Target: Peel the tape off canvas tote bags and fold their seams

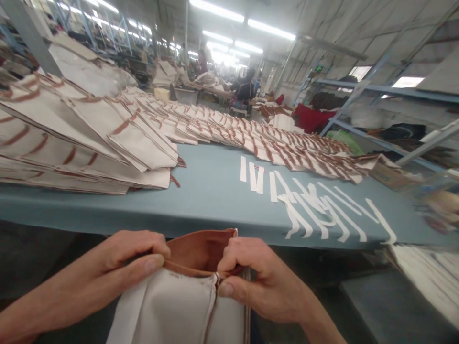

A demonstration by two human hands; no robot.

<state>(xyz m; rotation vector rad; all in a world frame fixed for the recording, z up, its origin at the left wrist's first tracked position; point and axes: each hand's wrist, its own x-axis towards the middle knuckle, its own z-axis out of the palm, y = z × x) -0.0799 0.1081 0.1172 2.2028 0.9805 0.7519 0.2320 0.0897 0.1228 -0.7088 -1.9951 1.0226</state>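
Observation:
A cream canvas bag [179, 310] with a brown lining and brown trim is held low in front of me, below the table's near edge. My left hand [122, 265] pinches the bag's opening on the left, thumb on the outside and fingers curled inside. My right hand [254, 279] grips the rim on the right, thumb pressed on the cream fabric by a seam. The brown inside of the bag [201, 251] shows between the two hands.
A blue-grey table [211, 191] stretches ahead. Stacks of finished cream bags [82, 138] lie at left and run in a long row [251, 134] toward the back. Several white strips [308, 205] lie at right. Shelving [394, 119] stands right; a person [245, 88] works far off.

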